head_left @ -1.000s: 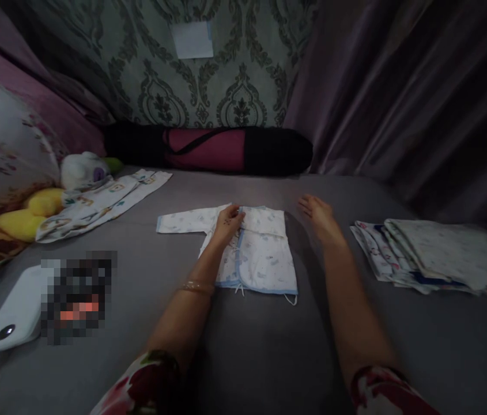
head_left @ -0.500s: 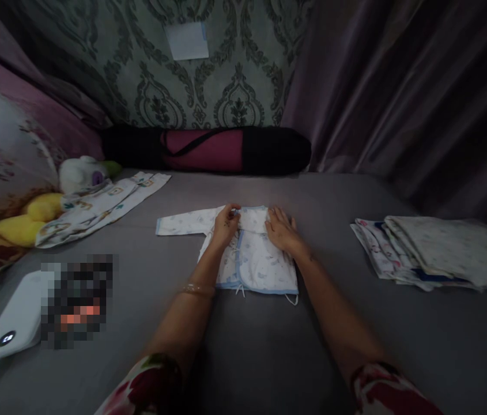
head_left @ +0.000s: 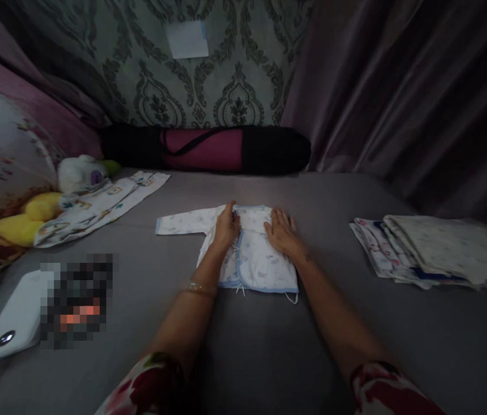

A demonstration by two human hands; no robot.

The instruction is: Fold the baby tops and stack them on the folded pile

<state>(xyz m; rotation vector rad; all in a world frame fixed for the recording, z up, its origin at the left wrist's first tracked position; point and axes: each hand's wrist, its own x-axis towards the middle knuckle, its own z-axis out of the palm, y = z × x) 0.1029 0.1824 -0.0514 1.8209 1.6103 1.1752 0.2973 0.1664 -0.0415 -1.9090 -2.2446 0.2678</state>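
A small white baby shirt point(head_left: 260, 262) with pale prints, blue trim and thin ties lies spread on the grey bed sheet. One long sleeve point(head_left: 182, 222) stretches out to the left; the other is folded in across the chest. My left hand point(head_left: 227, 226) rests on the upper left of the shirt near the neckline, fingers straight and partly hidden from view, with nothing seen in its grip. Flat on the shirt's upper right edge lies my right hand point(head_left: 282, 230), its fingers outstretched.
To the right sits a stack of folded clothes point(head_left: 450, 251). Printed baby pants point(head_left: 105, 204) lie at the left beside plush toys point(head_left: 76, 174). Nearer are a white power bank point(head_left: 21, 314) and a blurred-out object point(head_left: 79, 302). A black and maroon bag point(head_left: 208, 148) lies along the wall.
My left hand's fingers, bent at the neckline before, have straightened and lie on the cloth. My right hand has shifted slightly, still flat. The shirt stays in place.
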